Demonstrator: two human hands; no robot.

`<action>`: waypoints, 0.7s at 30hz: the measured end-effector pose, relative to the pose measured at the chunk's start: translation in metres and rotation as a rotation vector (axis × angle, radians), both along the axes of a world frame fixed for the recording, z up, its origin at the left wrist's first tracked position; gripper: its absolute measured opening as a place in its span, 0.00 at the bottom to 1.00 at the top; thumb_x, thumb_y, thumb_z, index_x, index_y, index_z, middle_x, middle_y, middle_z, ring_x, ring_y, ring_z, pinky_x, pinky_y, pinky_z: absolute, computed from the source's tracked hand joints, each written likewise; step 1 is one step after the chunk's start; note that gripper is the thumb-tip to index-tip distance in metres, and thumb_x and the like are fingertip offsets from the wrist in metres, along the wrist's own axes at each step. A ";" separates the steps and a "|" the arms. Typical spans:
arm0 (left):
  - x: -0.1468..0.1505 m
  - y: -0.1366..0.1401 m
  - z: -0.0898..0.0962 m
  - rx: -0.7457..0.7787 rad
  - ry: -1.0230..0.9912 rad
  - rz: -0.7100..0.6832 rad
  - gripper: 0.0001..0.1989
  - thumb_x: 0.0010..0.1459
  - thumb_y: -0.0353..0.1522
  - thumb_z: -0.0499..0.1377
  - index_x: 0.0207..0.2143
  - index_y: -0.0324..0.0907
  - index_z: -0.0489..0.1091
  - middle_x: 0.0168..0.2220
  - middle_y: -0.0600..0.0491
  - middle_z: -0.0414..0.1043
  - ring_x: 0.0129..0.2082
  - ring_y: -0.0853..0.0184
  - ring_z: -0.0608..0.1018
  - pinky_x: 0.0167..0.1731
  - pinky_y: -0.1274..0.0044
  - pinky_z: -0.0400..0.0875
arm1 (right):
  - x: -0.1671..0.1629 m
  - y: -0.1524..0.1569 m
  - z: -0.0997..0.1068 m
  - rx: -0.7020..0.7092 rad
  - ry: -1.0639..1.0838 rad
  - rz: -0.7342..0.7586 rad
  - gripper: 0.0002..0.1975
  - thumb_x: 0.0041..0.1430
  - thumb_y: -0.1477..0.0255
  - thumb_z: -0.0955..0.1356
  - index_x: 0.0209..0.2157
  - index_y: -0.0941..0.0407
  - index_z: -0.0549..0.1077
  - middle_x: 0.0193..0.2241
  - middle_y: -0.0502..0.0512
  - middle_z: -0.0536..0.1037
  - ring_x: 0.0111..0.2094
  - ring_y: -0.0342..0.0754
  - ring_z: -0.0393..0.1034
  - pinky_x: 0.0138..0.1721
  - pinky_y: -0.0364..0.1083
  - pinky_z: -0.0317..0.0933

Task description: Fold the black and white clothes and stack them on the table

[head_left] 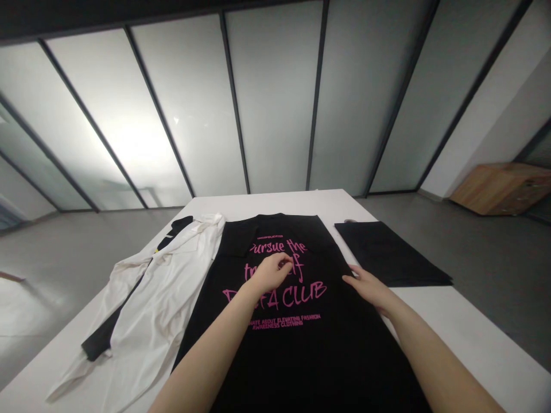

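Note:
A black T-shirt (310,355) lies spread on the white table in front of me, its pink lettering facing up. Its left sleeve (241,236) is folded inward and covers the start of the print. Over the middle of the lettering is my left hand (272,272), its fingers curled in toward the thumb, with no cloth seen between them. My right hand (367,285) is at the shirt's right edge, thumb and fingers closed on the cloth there. The fingertips of my right hand are partly hidden.
To the left lies a loose white garment (159,304) with a dark piece (105,335) showing under it. A folded black garment (387,249) rests on the table's right side (469,332). Frosted glass panels (275,103) stand behind; a wooden cabinet (495,186) is at the far right.

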State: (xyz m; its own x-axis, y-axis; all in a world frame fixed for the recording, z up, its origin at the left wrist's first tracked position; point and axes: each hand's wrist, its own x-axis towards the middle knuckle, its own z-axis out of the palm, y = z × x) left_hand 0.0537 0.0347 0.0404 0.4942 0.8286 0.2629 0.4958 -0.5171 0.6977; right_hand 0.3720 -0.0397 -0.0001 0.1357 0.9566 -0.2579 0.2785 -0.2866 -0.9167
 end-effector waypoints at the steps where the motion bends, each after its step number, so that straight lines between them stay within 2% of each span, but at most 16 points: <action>1: 0.014 0.001 0.001 -0.019 0.004 -0.034 0.11 0.66 0.37 0.57 0.44 0.46 0.79 0.42 0.53 0.81 0.40 0.61 0.81 0.42 0.73 0.73 | -0.001 -0.001 0.001 0.007 -0.002 0.025 0.26 0.66 0.66 0.66 0.63 0.56 0.68 0.51 0.62 0.83 0.50 0.58 0.81 0.51 0.54 0.75; 4: 0.056 0.011 -0.004 -0.040 0.011 -0.115 0.13 0.67 0.37 0.57 0.48 0.45 0.78 0.45 0.50 0.81 0.42 0.60 0.81 0.46 0.71 0.75 | -0.006 -0.003 0.003 0.047 -0.074 0.112 0.27 0.66 0.69 0.64 0.66 0.54 0.66 0.48 0.61 0.84 0.49 0.57 0.81 0.50 0.54 0.75; 6: 0.081 0.022 -0.010 -0.009 0.017 -0.140 0.16 0.67 0.37 0.57 0.53 0.44 0.77 0.51 0.47 0.79 0.49 0.58 0.80 0.54 0.68 0.73 | -0.009 -0.004 0.003 0.096 -0.130 0.152 0.28 0.65 0.70 0.64 0.66 0.53 0.66 0.49 0.60 0.84 0.52 0.58 0.80 0.51 0.55 0.75; 8: 0.103 0.033 -0.015 0.023 0.020 -0.125 0.20 0.69 0.39 0.56 0.60 0.45 0.73 0.57 0.45 0.76 0.58 0.56 0.75 0.61 0.66 0.68 | -0.010 -0.004 0.002 0.135 -0.174 0.159 0.30 0.62 0.71 0.66 0.66 0.53 0.68 0.52 0.60 0.83 0.57 0.59 0.76 0.55 0.56 0.72; 11: 0.130 0.043 -0.020 0.026 0.069 -0.063 0.25 0.70 0.43 0.56 0.66 0.50 0.67 0.62 0.46 0.72 0.64 0.56 0.69 0.65 0.64 0.62 | -0.010 -0.002 -0.002 0.169 -0.237 0.167 0.33 0.58 0.71 0.68 0.66 0.52 0.69 0.58 0.61 0.79 0.63 0.62 0.70 0.61 0.59 0.67; 16: 0.159 0.050 -0.021 -0.019 0.192 -0.001 0.25 0.69 0.48 0.55 0.63 0.51 0.71 0.60 0.44 0.73 0.65 0.49 0.68 0.65 0.58 0.60 | -0.014 -0.003 -0.005 0.274 -0.217 0.281 0.38 0.53 0.71 0.70 0.67 0.55 0.67 0.62 0.63 0.75 0.60 0.64 0.72 0.64 0.63 0.62; 21: 0.172 0.053 -0.024 -0.028 0.235 -0.016 0.22 0.64 0.46 0.60 0.56 0.48 0.78 0.55 0.43 0.77 0.65 0.47 0.68 0.65 0.59 0.60 | -0.023 -0.008 0.002 0.350 -0.260 0.370 0.39 0.51 0.74 0.69 0.67 0.56 0.67 0.62 0.62 0.75 0.64 0.64 0.68 0.67 0.62 0.57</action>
